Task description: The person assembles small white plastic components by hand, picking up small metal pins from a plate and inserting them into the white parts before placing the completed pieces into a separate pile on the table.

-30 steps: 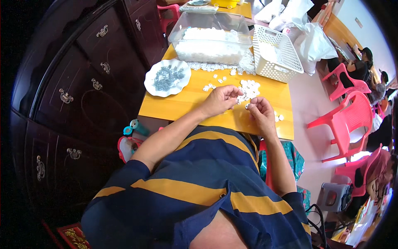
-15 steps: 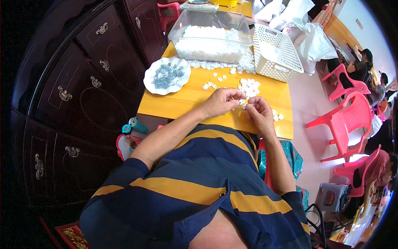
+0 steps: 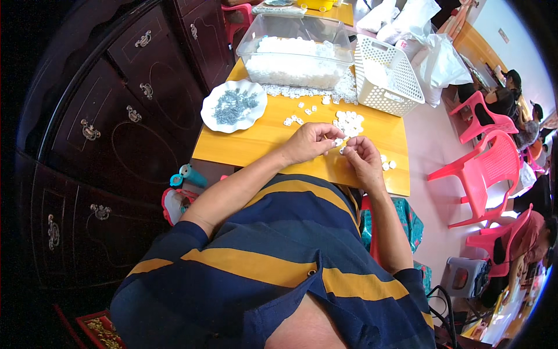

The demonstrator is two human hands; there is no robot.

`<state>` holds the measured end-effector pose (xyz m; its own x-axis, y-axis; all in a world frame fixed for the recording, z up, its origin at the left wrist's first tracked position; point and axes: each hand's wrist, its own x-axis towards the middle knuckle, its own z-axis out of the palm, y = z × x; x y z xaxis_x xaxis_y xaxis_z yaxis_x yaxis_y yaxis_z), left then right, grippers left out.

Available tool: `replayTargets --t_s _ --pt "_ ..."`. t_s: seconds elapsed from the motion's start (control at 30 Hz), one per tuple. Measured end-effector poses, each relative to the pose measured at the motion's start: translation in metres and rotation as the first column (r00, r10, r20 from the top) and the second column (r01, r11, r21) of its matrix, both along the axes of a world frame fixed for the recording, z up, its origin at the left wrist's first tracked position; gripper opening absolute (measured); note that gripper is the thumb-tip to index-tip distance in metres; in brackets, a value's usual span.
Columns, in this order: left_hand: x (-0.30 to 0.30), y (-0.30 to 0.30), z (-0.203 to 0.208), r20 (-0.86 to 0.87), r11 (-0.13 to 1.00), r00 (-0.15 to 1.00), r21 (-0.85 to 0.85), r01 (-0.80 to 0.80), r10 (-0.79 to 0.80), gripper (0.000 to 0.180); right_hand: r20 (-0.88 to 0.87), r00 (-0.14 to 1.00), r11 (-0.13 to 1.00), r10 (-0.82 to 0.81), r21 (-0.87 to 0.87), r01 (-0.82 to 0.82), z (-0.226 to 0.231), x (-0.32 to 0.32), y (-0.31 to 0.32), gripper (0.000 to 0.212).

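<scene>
Above the near part of the yellow table [image 3: 256, 145], my left hand [image 3: 310, 142] pinches a small white plastic piece [image 3: 338, 142] between thumb and forefinger. Close by on its right, my right hand [image 3: 365, 161] has its fingertips closed on another small white piece [image 3: 342, 150]. Finer details of both pieces are too small to make out. Just beyond my fingers is a pile of white pieces [image 3: 350, 121]. A few more pieces [image 3: 294, 120] lie farther left, and some round white ones [image 3: 389, 165] sit beside my right hand.
A scalloped white plate [image 3: 257, 119] of small grey metal parts stands at the left. Behind are a clear bin [image 3: 296, 29] of white pieces and a perforated white basket [image 3: 411, 96]. Dark cabinets [image 3: 110, 145] flank the left; pink chairs [image 3: 485, 168] and seated people are at right.
Both hands stay almost in place, with only slight finger movement at the white pieces. The view has shifted very slightly.
</scene>
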<state>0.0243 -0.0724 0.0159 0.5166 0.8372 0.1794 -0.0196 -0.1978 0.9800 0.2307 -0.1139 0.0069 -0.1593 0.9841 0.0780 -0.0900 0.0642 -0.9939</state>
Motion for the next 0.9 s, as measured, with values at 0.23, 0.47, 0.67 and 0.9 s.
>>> replayTargets --t_s 0.23,0.47,0.67,0.9 --pt "-0.0005 -0.0032 0.0055 0.010 0.998 1.000 -0.055 0.022 -0.021 0.025 -0.009 1.000 1.000 0.003 -0.015 -0.004 0.0049 -0.0005 -0.0046 0.011" --pt "0.0005 -0.0033 -0.0014 -0.001 1.000 1.000 -0.001 0.006 -0.006 0.025 0.003 1.000 1.000 0.003 -0.003 -0.003 0.0018 -0.0017 -0.0032 0.012" --pt "-0.0002 -0.0053 0.0018 -0.085 0.996 0.996 0.091 0.004 0.004 0.021 0.039 0.999 1.000 -0.003 -0.017 0.003 -0.0011 -0.0026 0.0001 0.012" --pt "-0.0028 -0.0025 -0.0016 -0.135 0.974 0.990 0.225 0.007 0.024 0.020 0.070 0.997 0.990 -0.022 -0.134 0.031 0.0055 -0.0069 -0.0011 0.014"
